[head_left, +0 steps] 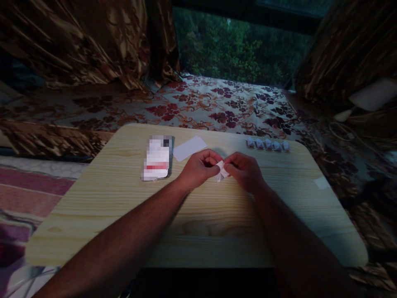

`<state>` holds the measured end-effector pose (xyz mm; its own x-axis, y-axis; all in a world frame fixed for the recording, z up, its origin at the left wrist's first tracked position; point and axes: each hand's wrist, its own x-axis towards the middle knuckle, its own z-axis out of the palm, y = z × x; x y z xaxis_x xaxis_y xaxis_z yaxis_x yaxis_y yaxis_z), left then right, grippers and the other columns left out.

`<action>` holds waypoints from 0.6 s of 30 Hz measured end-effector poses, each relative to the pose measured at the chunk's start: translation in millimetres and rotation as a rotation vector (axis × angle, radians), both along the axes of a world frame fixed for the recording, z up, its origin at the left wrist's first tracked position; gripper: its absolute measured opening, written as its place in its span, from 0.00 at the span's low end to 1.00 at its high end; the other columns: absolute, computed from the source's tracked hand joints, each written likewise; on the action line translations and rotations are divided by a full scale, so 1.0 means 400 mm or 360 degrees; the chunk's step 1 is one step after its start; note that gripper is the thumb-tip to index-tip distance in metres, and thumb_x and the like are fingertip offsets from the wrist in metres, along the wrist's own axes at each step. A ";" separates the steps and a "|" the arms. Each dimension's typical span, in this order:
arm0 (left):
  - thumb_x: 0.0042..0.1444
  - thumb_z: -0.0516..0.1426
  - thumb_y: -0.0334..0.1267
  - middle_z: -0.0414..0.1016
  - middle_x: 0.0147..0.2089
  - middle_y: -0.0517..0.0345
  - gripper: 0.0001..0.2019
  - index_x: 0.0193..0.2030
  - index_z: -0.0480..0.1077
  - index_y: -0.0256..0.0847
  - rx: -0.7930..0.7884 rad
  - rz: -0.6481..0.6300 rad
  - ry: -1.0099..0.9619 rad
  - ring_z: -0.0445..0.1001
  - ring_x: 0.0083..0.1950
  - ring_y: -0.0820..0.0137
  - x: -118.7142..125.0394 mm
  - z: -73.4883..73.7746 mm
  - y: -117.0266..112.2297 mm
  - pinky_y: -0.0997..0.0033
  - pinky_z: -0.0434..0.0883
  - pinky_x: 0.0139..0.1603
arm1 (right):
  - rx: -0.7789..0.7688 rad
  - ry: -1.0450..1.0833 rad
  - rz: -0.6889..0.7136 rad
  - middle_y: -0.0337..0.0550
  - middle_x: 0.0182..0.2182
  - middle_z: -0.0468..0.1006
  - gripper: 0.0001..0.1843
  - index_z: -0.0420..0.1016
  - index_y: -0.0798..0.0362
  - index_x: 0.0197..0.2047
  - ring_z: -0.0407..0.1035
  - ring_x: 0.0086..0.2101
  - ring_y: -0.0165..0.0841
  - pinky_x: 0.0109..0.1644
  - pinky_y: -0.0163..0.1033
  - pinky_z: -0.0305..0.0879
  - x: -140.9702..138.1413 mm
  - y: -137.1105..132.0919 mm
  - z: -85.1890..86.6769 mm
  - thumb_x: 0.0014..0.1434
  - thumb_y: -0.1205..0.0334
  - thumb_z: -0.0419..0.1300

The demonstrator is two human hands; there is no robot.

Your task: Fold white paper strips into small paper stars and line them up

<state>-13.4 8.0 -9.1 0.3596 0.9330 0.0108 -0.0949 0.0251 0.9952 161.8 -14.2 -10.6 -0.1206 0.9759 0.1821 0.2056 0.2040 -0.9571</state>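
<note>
Evidently I'm looking down at a small folded paper piece point(219, 175) that both hands are holding just over the middle of the table point(167, 231); the left hand point(197, 167) is pinching its left side, thumb and fingertips nearly closed, while the right hand point(246, 170) is gripping the upper right in a similarly tight pinch, its other fingers curling inward

I'm judging this piece to be almost weightless and thin, crisp along its creases but easily bent or torn, so I'm favouring a light hold on the doubled layers near the edges, leaving the points uncrushed; the paper is probably offering dry fingertips a decent grip

Around it, pale wood grain is running across a smooth, round-cornered top; five faceted paper shapes point(268, 144) are sitting in a row at the far right; a flat white rectangle point(190, 148) is lying beyond the left hand, beside a slab-like phone point(157, 158) whose face is showing only as coarse blocks; beyond, a floral cloth point(229, 101) is spreading, with glossy, crumpled-looking curtains point(124, 37) hanging above
</note>
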 end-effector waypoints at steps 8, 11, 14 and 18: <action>0.42 0.65 0.32 0.73 0.26 0.63 0.12 0.36 0.72 0.37 0.0026 0.0045 0.0047 0.70 0.25 0.77 0.005 0.007 -0.007 0.76 0.65 0.28 | 0.0023 -0.0085 -0.0121 0.37 0.23 0.76 0.02 0.74 0.52 0.30 0.67 0.23 0.29 0.27 0.34 0.61 -0.008 0.002 -0.004 0.53 0.64 0.62; 0.43 0.64 0.31 0.73 0.25 0.63 0.12 0.37 0.71 0.37 0.0052 0.0070 0.0071 0.69 0.25 0.77 0.008 0.006 -0.010 0.77 0.64 0.27 | 0.0021 -0.0063 -0.0156 0.37 0.23 0.76 0.02 0.74 0.52 0.30 0.67 0.23 0.29 0.27 0.34 0.61 -0.013 0.002 -0.007 0.52 0.64 0.63; 0.45 0.63 0.31 0.73 0.26 0.63 0.11 0.37 0.71 0.37 0.0085 0.0084 0.0104 0.69 0.25 0.77 0.011 0.003 -0.012 0.76 0.64 0.27 | 0.0006 0.0031 -0.0182 0.37 0.24 0.76 0.03 0.72 0.51 0.31 0.67 0.24 0.29 0.27 0.34 0.62 -0.018 0.001 -0.007 0.51 0.64 0.63; 0.45 0.63 0.31 0.73 0.27 0.63 0.11 0.38 0.70 0.38 0.0103 0.0094 0.0118 0.69 0.25 0.77 0.013 -0.003 -0.012 0.76 0.65 0.28 | 0.0028 0.0078 -0.0204 0.36 0.24 0.76 0.03 0.72 0.52 0.31 0.67 0.24 0.28 0.28 0.34 0.62 -0.020 0.001 -0.009 0.51 0.66 0.63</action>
